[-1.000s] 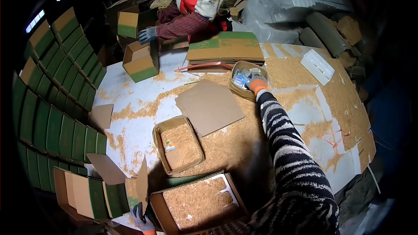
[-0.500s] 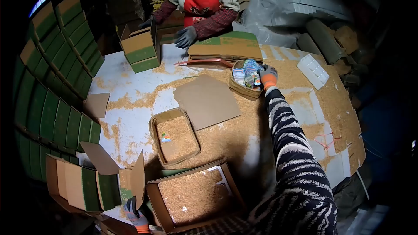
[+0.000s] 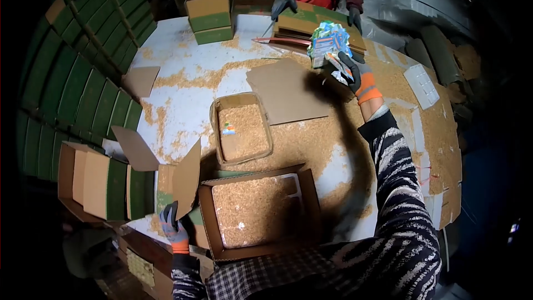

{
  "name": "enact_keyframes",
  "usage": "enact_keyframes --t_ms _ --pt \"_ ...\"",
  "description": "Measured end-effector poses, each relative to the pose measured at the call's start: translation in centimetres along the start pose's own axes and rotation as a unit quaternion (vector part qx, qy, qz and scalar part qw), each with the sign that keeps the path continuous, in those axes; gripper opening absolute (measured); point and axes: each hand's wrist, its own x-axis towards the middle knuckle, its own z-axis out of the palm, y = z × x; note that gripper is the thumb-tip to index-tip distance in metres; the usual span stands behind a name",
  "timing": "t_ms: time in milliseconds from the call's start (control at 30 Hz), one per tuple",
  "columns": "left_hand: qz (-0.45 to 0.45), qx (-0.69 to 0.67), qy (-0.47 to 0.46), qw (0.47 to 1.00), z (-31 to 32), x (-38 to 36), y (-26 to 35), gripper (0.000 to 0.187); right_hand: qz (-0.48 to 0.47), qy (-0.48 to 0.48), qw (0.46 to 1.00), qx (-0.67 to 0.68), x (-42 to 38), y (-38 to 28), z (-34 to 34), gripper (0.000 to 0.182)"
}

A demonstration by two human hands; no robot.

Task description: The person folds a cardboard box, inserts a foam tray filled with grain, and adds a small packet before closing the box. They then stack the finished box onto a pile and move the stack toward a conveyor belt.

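My right hand (image 3: 361,78), in a grey and orange glove, is closed on a small bunch of colourful packets (image 3: 340,68). More blue and green packets (image 3: 328,41) are heaped just beyond my fingers. The basket beneath is mostly hidden by the hand and shadow. At the lower left, my left hand (image 3: 175,229) has its gloved fingers at the lower edge of an upright cardboard flap (image 3: 186,179), seemingly gripping it. An open carton (image 3: 206,211) filled with wood shavings (image 3: 255,211) stands close in front of me.
A shallow basket (image 3: 267,140) holds shavings and one small packet (image 3: 228,129). Flat cardboard (image 3: 288,91) lies beside it. Green boxes (image 3: 72,91) are stacked at left. A white foam tray (image 3: 421,86) lies at right. Across the table are a co-worker's gloved hands (image 3: 283,1) and folded cartons.
My view has shifted, so the table appears higher. My right hand now has packets raised from the basket. The co-worker has moved rightward to the folded cartons. My left hand stays at the flap.
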Motion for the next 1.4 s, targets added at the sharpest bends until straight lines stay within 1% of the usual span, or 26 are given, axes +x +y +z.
enact_keyframes --t_ms 33,67,133,200,233,267,300,333,400,500,533,567,600,633,733,767,800,867,967,1067,1100,1133,1200,1233,1333,1400 --pt "-0.008 0.015 0.012 1.000 0.0 0.1 0.1 0.038 0.007 -0.048 0.997 -0.054 -1.9 1.6 2.8 0.039" --pt "0.003 -0.003 0.027 1.000 -0.1 0.4 0.0 0.038 0.153 -0.029 0.988 0.010 -3.4 2.4 6.6 0.039" --pt "-0.010 -0.002 0.033 0.999 -0.7 0.7 0.1 0.038 0.203 -0.067 0.970 -0.113 -4.7 8.2 10.5 0.037" --pt "-0.017 -0.007 0.051 0.999 -1.4 0.9 0.1 0.037 0.192 -0.163 0.948 -0.196 -5.6 13.2 13.1 0.044" --pt "-0.018 -0.005 0.053 0.998 -2.1 1.1 0.4 0.038 0.163 -0.210 0.896 -0.357 -5.5 14.8 14.3 0.048" --pt "-0.018 -0.003 0.056 0.998 -2.9 1.2 0.7 0.039 0.128 -0.249 0.816 -0.505 -5.3 16.3 15.1 0.053" --pt "-0.016 -0.008 0.066 0.998 -3.5 1.2 0.9 0.037 0.052 -0.301 0.738 -0.601 -5.0 17.8 15.7 0.063" --pt "-0.018 -0.002 0.073 0.997 -4.0 0.8 0.5 0.036 0.019 -0.285 0.703 -0.651 -5.0 19.4 16.2 0.064" --pt "-0.022 0.008 0.085 0.996 -5.0 0.0 -0.4 0.035 -0.034 -0.211 0.670 -0.711 -5.6 17.9 18.9 0.060" --pt "-0.048 0.012 0.102 0.994 -5.8 -1.4 -1.0 0.039 0.049 -0.305 0.652 -0.692 -4.5 15.7 20.1 0.054" --pt "-0.057 0.012 0.105 0.993 -6.0 -1.8 -1.2 0.040 0.004 -0.344 0.619 -0.706 -5.1 15.3 20.3 0.051" --pt "-0.060 0.019 0.097 0.993 -6.2 -2.0 -1.2 0.033 -0.041 -0.380 0.583 -0.717 -6.5 14.5 20.7 0.048" --pt "-0.051 0.014 0.096 0.994 -6.4 -2.1 -1.0 0.034 -0.086 -0.414 0.545 -0.724 -7.7 14.1 20.8 0.045" --pt "-0.041 0.010 0.096 0.995 -6.7 -1.9 -0.6 0.035 -0.266 -0.398 0.507 -0.717 -7.8 16.5 19.1 0.032" --pt "-0.024 0.002 0.107 0.994 -7.3 -1.4 0.7 0.032 -0.211 -0.422 0.275 -0.838 -6.4 21.9 17.6 0.030" --pt "-0.016 0.014 0.109 0.994 -7.7 -1.4 0.9 0.030 -0.109 -0.459 0.296 -0.830 -6.1 19.9 18.9 0.020" --pt "-0.006 0.026 0.113 0.993 -8.2 -1.1 0.9 0.029 -0.106 -0.460 0.399 -0.786 -5.1 20.3 18.4 0.019" --pt "-0.007 0.034 0.126 0.991 -9.1 -1.1 1.4 0.024 -0.108 -0.401 0.548 -0.726 -4.5 19.9 16.8 0.027" --pt "-0.019 0.019 0.145 0.989 -10.3 -0.8 2.3 0.022 -0.154 -0.297 0.724 -0.602 -5.4 18.4 16.5 0.034" --pt "-0.013 -0.006 0.166 0.986 -10.9 -0.7 3.2 0.040 -0.007 -0.276 0.779 -0.564 -5.9 16.0 16.9 0.036" --pt "-0.012 -0.030 0.177 0.984 -11.1 -0.5 3.8 0.040 0.000 -0.250 0.781 -0.572 -6.6 14.9 17.4 0.034" --pt "0.001 -0.021 0.175 0.984 -11.4 -0.1 4.5 0.039 -0.007 -0.258 0.767 -0.588 -6.7 14.9 17.2 0.031" --pt "0.025 -0.002 0.171 0.985 -11.9 0.6 5.7 0.039 -0.020 -0.275 0.737 -0.617 -6.6 16.7 16.3 0.026" --pt "0.027 0.000 0.172 0.985 -12.1 0.7 6.2 0.040 -0.054 -0.273 0.714 -0.642 -6.4 18.1 15.9 0.020" --pt "0.049 -0.017 0.183 0.982 -12.6 1.1 7.5 0.041 0.001 -0.272 0.728 -0.629 -6.8 16.7 16.1 0.021" --pt "0.050 -0.027 0.185 0.981 -12.9 1.2 8.4 0.042 -0.052 -0.255 0.746 -0.613 -6.7 16.1 15.8 0.023"
